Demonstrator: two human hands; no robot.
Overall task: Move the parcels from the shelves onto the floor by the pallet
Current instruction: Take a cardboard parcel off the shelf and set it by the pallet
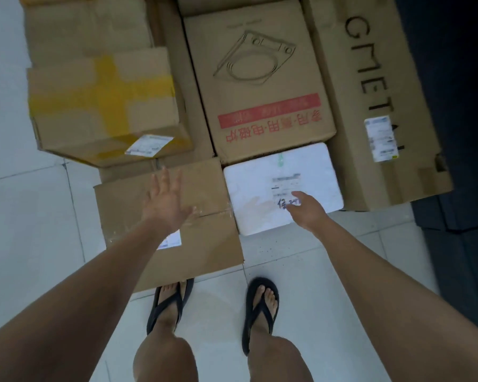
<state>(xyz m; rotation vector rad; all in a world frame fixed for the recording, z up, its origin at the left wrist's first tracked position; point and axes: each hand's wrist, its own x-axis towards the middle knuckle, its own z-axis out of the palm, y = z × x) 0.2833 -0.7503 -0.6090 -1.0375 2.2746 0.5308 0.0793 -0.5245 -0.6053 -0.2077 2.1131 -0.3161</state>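
Several parcels lie on the tiled floor below me. My left hand (167, 201) hovers with fingers spread above a flat brown cardboard box (204, 244) near my feet, holding nothing. My right hand (305, 209) reaches over the near edge of a white foam box (260, 183) with a label and handwriting; its fingers are loosely apart and grip nothing. A brown box crossed with yellow tape (102, 106) sits at the upper left, tilted on other cartons.
A carton with red print and a line drawing (260, 78) lies behind the foam box. A long carton with large black letters (370, 106) runs along the right, beside a dark area (453, 133). My feet in black sandals (260, 312) stand on pale tiles.
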